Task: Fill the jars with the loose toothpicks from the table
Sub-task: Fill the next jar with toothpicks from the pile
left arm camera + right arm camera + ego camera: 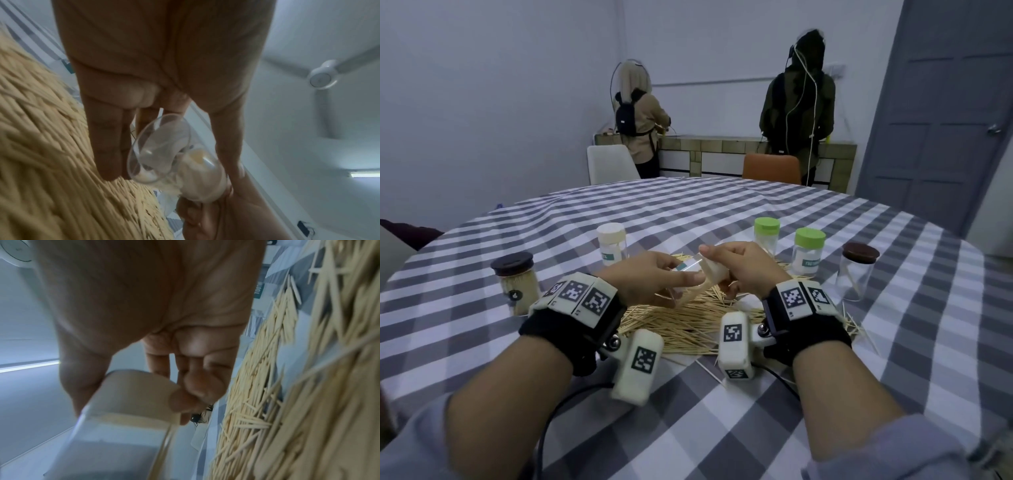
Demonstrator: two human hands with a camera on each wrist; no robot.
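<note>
5 jars [766, 235] round toothpick pile [688, 322]

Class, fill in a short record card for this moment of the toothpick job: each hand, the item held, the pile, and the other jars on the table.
left hand: grips the clear plastic jar by its body, jar tipped sideways
right hand: grips the jar's cream lid
lid state: on or just at the jar mouth; cannot tell which
loose wooden toothpicks: heaped on the grey-and-white checked tablecloth, under both hands
dark-lidded jar at left: full of toothpicks
dark-lidded jar at right: nearly empty
two green-lidded jars: upright, closed
cream-lidded jar: upright, closed
</note>
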